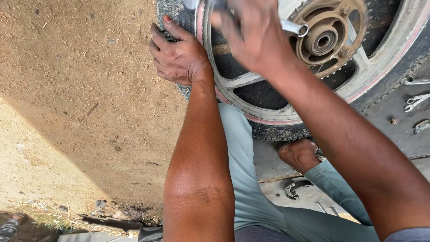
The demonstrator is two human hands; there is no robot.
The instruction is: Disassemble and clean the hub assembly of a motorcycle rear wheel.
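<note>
A motorcycle wheel (268, 85) with a silver spoked rim, a black tyre and a rusty hub with a sprocket (323, 41) lies flat on the ground. My left hand (177, 56) presses on the tyre's left edge, fingers curled over it. My right hand (253, 33), blurred by motion, is above the rim and grips a metal tool whose silver socket end (296, 28) points toward the hub. Part of the tool is hidden by the hand.
Bare dirt ground (80, 89) spreads to the left. Wrenches (416, 98) lie on the concrete at the right. My foot (300, 154) rests by the tyre, with a curved metal part (293, 187) near it. Debris lines the bottom left.
</note>
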